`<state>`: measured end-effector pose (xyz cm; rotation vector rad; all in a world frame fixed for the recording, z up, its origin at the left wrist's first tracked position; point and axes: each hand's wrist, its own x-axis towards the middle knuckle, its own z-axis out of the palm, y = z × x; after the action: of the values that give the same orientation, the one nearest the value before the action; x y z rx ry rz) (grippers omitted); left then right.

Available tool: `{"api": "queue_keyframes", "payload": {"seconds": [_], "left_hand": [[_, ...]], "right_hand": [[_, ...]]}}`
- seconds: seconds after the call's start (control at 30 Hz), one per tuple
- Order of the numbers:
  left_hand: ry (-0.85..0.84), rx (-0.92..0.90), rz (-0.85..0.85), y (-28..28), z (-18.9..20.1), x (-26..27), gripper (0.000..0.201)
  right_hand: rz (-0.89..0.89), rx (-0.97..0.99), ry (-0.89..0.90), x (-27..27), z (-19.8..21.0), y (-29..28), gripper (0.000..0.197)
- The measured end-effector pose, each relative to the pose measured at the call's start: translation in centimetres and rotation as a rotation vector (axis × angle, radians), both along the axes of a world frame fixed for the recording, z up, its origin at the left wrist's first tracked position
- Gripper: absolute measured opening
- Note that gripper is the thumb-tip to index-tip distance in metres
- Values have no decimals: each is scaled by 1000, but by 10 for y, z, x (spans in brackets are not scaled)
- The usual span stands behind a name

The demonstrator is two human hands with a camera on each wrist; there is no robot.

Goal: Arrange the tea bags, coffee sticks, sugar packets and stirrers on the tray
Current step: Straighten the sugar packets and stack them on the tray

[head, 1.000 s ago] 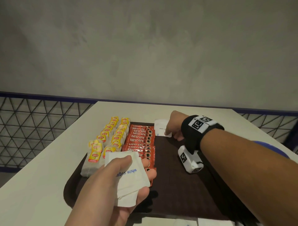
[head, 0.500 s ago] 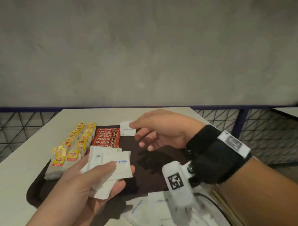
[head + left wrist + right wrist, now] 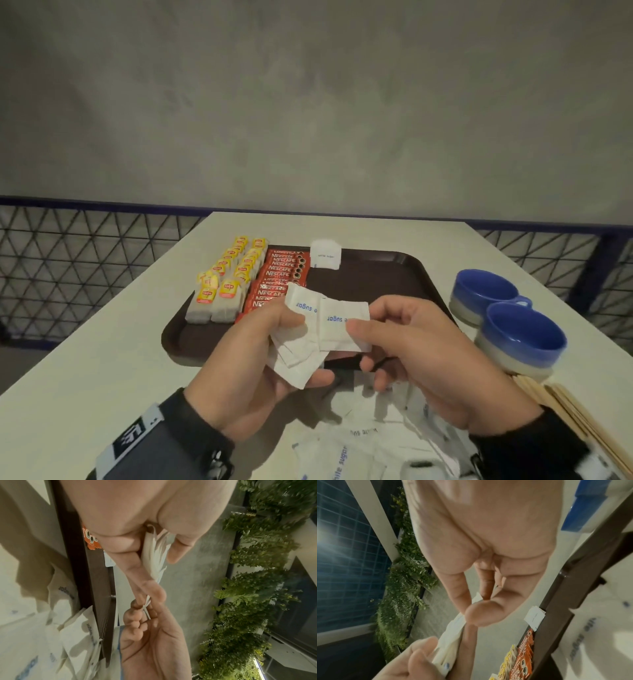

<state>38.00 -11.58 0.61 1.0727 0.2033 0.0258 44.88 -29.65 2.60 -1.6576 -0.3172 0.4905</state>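
White paper sugar packets (image 3: 301,346), printed in blue, sat fanned in the left hand (image 3: 246,370), thumb clamped over them above the brown tray's (image 3: 404,274) near edge. The right hand (image 3: 431,356) pinched the top packet (image 3: 346,322). Tea bags (image 3: 226,284), coffee sticks (image 3: 281,274) and one sugar packet (image 3: 325,254) lay on the tray, on a pale table (image 3: 102,342) below a grey wall (image 3: 308,102).

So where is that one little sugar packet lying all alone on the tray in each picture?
Head: the lone sugar packet lies at the tray's far edge, right of the coffee sticks.
Left wrist: a sliver shows beside the left hand's fingers.
Right wrist: low right, above the coffee sticks.
Shared landmark: the red coffee sticks next to it.
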Motion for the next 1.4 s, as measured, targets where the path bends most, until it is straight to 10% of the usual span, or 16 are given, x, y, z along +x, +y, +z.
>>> {"api": "queue_keyframes", "payload": {"seconds": [0.23,0.9,1.13,1.4], "left_hand": [[-43,144,-3,1,-4,2,29],[-8,164,179,-1,1,3,56],[-29,161,100,-2,2,3,120],[-106,146,0,-2,2,-1,87]], "right_hand": [[-136,310,143,4,5,-8,7],[-125,509,129,0,3,-12,38],[-128,496,198,3,-3,-9,13],[33,509,489,2,-1,-9,32]]}}
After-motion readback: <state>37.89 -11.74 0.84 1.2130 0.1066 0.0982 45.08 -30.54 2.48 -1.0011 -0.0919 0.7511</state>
